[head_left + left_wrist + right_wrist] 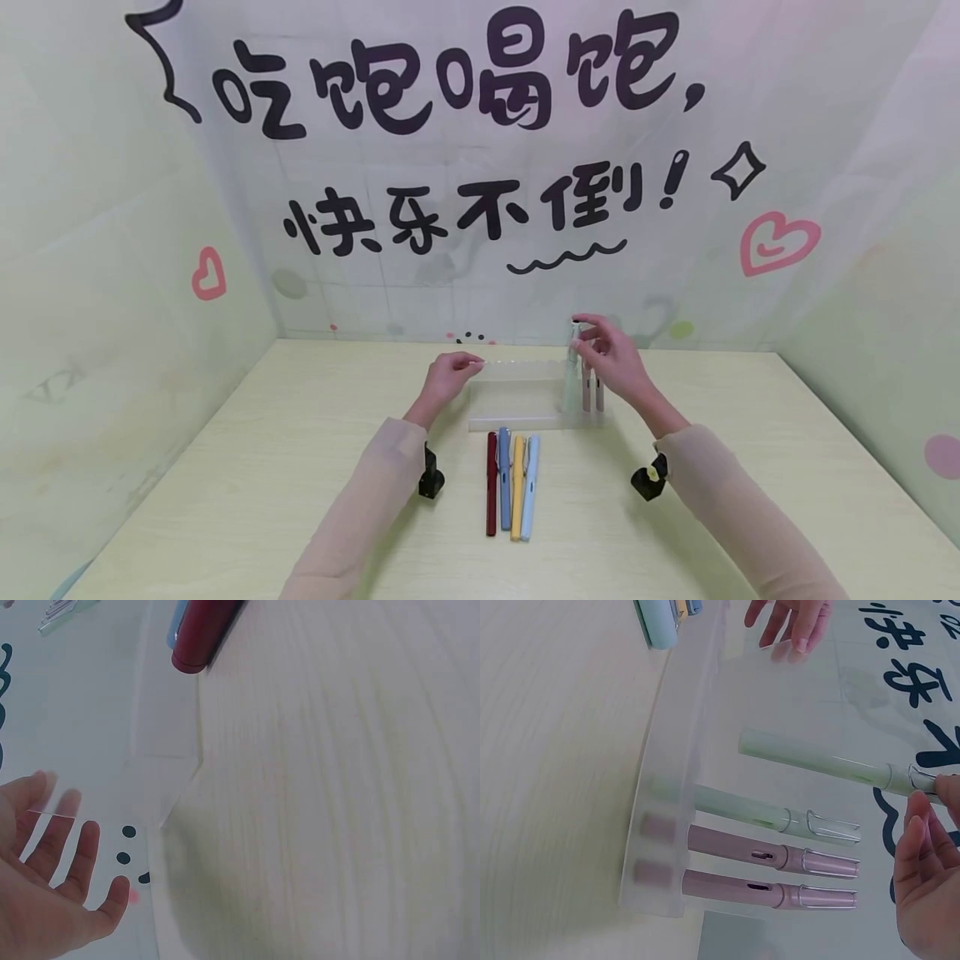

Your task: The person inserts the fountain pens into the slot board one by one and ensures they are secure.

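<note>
In the head view my left hand (450, 375) pinches the left upper edge of a clear plastic pen stand (510, 423), some fingertips blurred behind its sheet in the left wrist view. My right hand (615, 362) holds a light green pen (817, 761) by its capped, clipped end between thumb and fingers. Its free end points toward the stand's front ledge, apart from it in the right wrist view. A second light green pen (739, 806) and two mauve pens, one (735, 844) beside the other (731, 886), stand in a row at the stand's right end.
In front of the stand, four pens lie side by side on the pale wooden table (225, 500): dark red (492, 483), blue (505, 479), yellow (517, 492) and light blue (530, 487). A printed wall cloth (450, 292) hangs close behind.
</note>
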`<action>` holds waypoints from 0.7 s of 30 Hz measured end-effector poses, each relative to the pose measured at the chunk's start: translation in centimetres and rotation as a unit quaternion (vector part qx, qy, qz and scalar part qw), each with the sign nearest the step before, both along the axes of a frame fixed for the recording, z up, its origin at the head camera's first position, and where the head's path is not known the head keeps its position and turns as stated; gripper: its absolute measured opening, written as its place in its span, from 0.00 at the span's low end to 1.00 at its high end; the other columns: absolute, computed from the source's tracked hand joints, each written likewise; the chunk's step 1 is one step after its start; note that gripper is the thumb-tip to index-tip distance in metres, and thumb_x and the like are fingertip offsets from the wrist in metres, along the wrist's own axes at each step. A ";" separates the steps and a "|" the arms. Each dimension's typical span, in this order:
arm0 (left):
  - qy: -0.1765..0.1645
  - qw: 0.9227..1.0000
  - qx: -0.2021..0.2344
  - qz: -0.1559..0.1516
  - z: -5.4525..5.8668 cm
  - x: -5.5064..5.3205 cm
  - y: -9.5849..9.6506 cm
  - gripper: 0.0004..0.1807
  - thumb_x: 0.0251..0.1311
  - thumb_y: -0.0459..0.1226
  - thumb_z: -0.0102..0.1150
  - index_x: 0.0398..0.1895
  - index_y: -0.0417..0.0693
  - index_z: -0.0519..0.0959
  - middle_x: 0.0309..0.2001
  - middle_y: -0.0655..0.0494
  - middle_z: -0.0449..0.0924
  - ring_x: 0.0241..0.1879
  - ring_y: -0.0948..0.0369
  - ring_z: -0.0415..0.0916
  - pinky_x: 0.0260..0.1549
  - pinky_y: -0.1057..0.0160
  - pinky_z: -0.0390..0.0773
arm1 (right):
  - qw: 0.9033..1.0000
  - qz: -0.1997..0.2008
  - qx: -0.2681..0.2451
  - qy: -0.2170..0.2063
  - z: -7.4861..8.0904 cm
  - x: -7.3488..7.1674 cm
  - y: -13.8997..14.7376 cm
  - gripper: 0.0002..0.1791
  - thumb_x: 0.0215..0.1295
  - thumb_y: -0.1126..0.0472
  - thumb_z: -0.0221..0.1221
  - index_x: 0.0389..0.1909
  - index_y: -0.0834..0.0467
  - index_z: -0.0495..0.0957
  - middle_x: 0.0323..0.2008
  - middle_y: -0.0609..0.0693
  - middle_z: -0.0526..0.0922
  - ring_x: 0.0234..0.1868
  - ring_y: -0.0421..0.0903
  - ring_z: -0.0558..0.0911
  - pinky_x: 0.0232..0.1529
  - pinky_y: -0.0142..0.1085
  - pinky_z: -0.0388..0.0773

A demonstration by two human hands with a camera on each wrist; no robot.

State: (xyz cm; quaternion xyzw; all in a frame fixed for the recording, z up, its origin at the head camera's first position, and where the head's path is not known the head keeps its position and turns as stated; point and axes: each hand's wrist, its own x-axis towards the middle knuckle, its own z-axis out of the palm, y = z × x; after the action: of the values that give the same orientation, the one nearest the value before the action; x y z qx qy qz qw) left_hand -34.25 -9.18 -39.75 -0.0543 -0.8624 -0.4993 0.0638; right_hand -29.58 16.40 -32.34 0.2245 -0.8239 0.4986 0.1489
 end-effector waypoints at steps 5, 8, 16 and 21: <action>-0.005 1.000 0.000 0.000 0.0 -0.1 0.0 0.10 0.57 0.39 0.55 0.39 0.43 0.79 0.39 0.51 0.78 0.40 0.56 0.73 0.38 0.59 0.73 | 1.000 -0.001 -0.012 -0.001 -0.6 -0.3 -0.1 0.19 0.61 0.68 0.52 0.53 0.63 0.67 0.35 0.62 0.75 0.27 0.64 0.73 0.18 0.33 0.69; -0.005 1.000 0.000 -0.002 0.0 -0.1 0.0 0.10 0.57 0.39 0.54 0.39 0.43 0.79 0.39 0.51 0.78 0.41 0.56 0.73 0.39 0.59 0.72 | 1.000 -0.003 -0.013 0.000 -1.0 -0.5 -0.1 0.18 0.61 0.68 0.52 0.53 0.62 0.67 0.35 0.62 0.75 0.27 0.64 0.73 0.19 0.32 0.69; -0.009 1.000 0.000 0.000 -0.1 -0.1 0.0 0.11 0.57 0.39 0.55 0.39 0.43 0.79 0.39 0.51 0.78 0.41 0.56 0.73 0.39 0.58 0.72 | 1.000 0.004 -0.016 0.013 -1.9 -0.9 -0.1 0.19 0.60 0.70 0.52 0.53 0.64 0.67 0.34 0.62 0.75 0.24 0.58 0.73 0.22 0.45 0.74; -0.008 1.000 0.001 0.001 -0.1 -0.1 0.0 0.11 0.57 0.39 0.55 0.39 0.44 0.79 0.40 0.51 0.78 0.41 0.56 0.73 0.39 0.58 0.72 | 1.000 0.014 -0.018 0.014 -2.2 -1.0 -0.1 0.19 0.60 0.71 0.52 0.53 0.67 0.66 0.35 0.65 0.75 0.24 0.60 0.74 0.24 0.51 0.73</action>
State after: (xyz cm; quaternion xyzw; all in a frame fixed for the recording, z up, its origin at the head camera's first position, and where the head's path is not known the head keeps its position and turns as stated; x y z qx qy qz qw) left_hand -34.39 -9.14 -39.84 -0.0494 -0.8624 -0.5005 0.0573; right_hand -30.53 16.27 -34.58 0.2405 -0.8093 0.5123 0.1576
